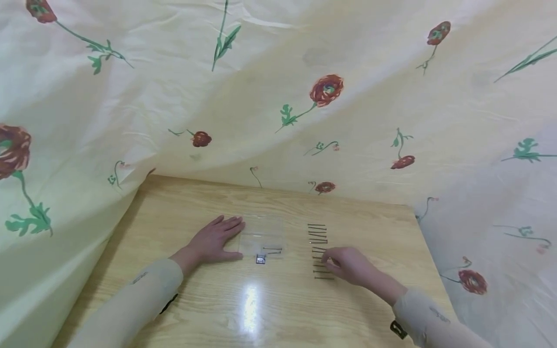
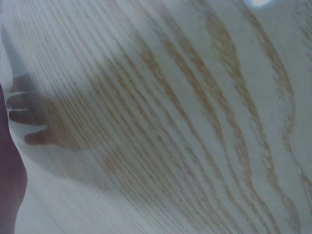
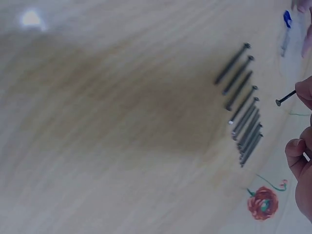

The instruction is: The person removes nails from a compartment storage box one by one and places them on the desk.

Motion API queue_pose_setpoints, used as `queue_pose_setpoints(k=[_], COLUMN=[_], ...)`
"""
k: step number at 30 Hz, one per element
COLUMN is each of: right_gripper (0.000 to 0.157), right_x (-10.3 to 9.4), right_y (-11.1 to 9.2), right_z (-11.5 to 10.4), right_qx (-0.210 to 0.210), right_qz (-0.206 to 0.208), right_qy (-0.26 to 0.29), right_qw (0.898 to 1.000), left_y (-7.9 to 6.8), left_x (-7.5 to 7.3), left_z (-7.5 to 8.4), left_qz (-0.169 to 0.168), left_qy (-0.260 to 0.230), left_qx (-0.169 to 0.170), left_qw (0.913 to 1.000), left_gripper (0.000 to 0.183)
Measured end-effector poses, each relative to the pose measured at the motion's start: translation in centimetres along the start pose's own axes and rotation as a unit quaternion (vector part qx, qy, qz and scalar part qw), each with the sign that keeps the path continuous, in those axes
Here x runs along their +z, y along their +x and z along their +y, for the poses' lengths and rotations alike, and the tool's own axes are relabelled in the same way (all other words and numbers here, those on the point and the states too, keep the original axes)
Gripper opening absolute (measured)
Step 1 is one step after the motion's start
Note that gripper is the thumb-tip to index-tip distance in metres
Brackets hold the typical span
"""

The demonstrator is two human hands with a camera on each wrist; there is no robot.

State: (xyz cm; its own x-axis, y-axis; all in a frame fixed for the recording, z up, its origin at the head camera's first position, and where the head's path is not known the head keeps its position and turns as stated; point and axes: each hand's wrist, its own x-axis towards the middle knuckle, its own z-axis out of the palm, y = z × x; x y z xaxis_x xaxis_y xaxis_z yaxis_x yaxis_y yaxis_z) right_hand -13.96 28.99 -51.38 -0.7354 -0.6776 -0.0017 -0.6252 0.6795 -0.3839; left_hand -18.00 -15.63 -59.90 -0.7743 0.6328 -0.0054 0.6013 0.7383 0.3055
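Observation:
My left hand lies with fingers spread on the table, at the left edge of a clear plastic box. Two nails lie in the near part of this box, beside its blue latch. Over the row of dark nails on the table hovers my right hand. Its thumb and finger pinch one nail, whose head end sticks out in the right wrist view. Only a sliver of my left hand shows along the edge of the left wrist view.
The wooden table ends at the back against a hanging flowered cloth, which also drapes down both sides. The row of nails runs front to back, right of the box. A bright light reflection shows on the near tabletop.

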Motion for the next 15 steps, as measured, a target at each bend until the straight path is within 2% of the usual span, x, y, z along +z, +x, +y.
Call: queue_pose_setpoints(k=[9, 15], right_gripper=[0.009, 0.013], right_x=[1.9, 3.2], right_y=[-2.0, -2.7], right_z=[-0.3, -0.3], right_qx=[-0.008, -0.039], right_qz=[-0.016, 0.004], right_qy=[-0.025, -0.046], right_qw=[1.0, 0.998], left_y=[-0.3, -0.2], left_x=[-0.3, -0.1], left_z=[0.4, 0.4], left_qz=[0.011, 0.01], left_qy=[-0.002, -0.003], left_qx=[0.01, 0.004], left_qw=[0.9999, 0.9999], left_gripper=[0.097, 0.097])
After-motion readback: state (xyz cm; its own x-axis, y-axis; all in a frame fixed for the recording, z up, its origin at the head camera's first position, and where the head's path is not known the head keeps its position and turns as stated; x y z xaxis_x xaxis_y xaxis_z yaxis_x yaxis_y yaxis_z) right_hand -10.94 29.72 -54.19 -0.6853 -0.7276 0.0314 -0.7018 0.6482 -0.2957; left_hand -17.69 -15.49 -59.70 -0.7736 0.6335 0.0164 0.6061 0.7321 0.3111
